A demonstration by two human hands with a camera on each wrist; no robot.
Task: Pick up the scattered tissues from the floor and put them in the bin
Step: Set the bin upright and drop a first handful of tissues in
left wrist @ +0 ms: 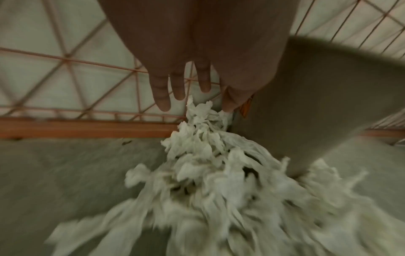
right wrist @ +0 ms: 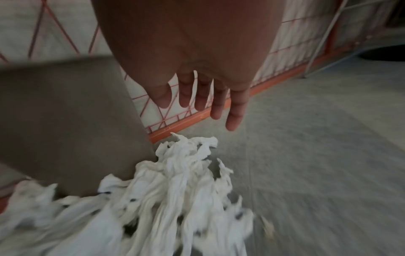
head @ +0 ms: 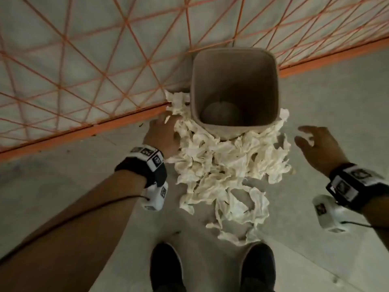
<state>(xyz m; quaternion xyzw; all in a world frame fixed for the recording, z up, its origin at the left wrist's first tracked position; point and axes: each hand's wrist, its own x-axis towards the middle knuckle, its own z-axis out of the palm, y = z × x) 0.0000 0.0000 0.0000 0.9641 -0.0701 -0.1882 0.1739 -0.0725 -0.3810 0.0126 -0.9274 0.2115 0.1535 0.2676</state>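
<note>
A heap of crumpled white tissues (head: 223, 165) lies on the grey floor, wrapped round the near side of a beige open bin (head: 234, 89). The bin's inside looks dark, with a rounded shape at its bottom. My left hand (head: 162, 133) reaches to the heap's left edge beside the bin, fingers straight (left wrist: 162, 97) above the tissues (left wrist: 203, 155), holding nothing. My right hand (head: 315, 144) hovers right of the heap with fingers spread (right wrist: 234, 114) over the tissues (right wrist: 175, 190) and bin wall (right wrist: 65, 121).
An orange wire-mesh fence (head: 84, 70) with an orange base rail (head: 84, 129) runs behind the bin, close to my left hand. My two dark shoes (head: 166, 268) stand just below the heap. Bare grey floor (head: 336, 91) spreads to the right.
</note>
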